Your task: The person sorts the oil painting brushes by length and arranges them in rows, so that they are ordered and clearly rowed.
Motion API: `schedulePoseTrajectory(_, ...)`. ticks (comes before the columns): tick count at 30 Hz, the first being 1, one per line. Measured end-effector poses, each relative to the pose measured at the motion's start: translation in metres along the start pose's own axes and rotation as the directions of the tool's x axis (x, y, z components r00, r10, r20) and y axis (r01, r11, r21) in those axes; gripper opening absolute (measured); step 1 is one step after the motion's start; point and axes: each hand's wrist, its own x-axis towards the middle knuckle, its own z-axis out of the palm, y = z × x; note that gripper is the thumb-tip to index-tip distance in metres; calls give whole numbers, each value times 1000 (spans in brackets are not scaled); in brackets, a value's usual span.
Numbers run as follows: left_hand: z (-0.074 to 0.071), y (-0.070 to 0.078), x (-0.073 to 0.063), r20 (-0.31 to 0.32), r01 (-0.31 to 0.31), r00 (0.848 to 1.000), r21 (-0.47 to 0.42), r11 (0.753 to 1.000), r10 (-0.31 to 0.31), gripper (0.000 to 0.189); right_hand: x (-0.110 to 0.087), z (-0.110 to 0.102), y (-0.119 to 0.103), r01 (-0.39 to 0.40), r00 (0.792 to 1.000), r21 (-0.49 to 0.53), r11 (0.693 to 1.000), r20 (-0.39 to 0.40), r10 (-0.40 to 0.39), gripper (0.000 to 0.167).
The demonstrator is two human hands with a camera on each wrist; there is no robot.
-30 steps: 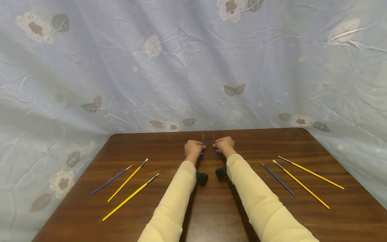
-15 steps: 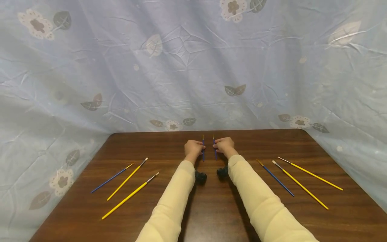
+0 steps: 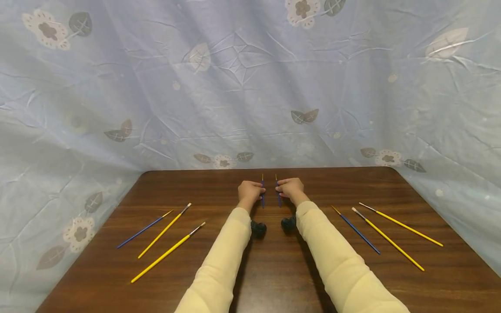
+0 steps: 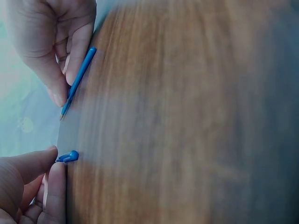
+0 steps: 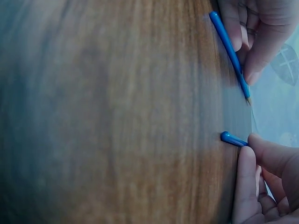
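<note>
Near the far edge of the table, my left hand [image 3: 249,190] pinches a short blue paintbrush [image 3: 263,201] between thumb and fingers. My right hand [image 3: 291,188] pinches a matching blue paintbrush [image 3: 279,201] just to the right. The two brushes lie roughly parallel, a small gap apart, with their yellowish tips pointing to the far edge. In the left wrist view, the left hand's brush [image 4: 71,156] shows its rounded blue end beyond thumb and fingertip. The right hand's brush end [image 5: 229,137] shows likewise in the right wrist view.
On the left of the brown table [image 3: 266,278] lie a blue paintbrush [image 3: 145,229] and two yellow paintbrushes [image 3: 164,231] [image 3: 168,252]. To the right lie another blue paintbrush [image 3: 359,232] and two more yellow ones [image 3: 393,243] [image 3: 409,227]. A flowered curtain [image 3: 250,108] hangs behind.
</note>
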Motion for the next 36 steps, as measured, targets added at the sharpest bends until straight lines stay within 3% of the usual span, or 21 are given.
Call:
schedulePoseTrajectory(24, -5, -1, -6, 8, -19, 1000, -23, 1000, 19, 18, -9, 2, 1, 10, 1000, 39, 999, -10, -10, 26)
schedulePoseTrajectory(32, -10, -1, -11, 61, -57, 996, -163, 985, 68, 27, -18, -4, -3, 45, 998, 97, 994, 32, -48, 30)
schedulePoseTrajectory(36, -12, 2, -11, 90, -72, 992, -179, 981, 90, 29, -19, -10, -6, 46, 997, 146, 988, 59, -55, 34)
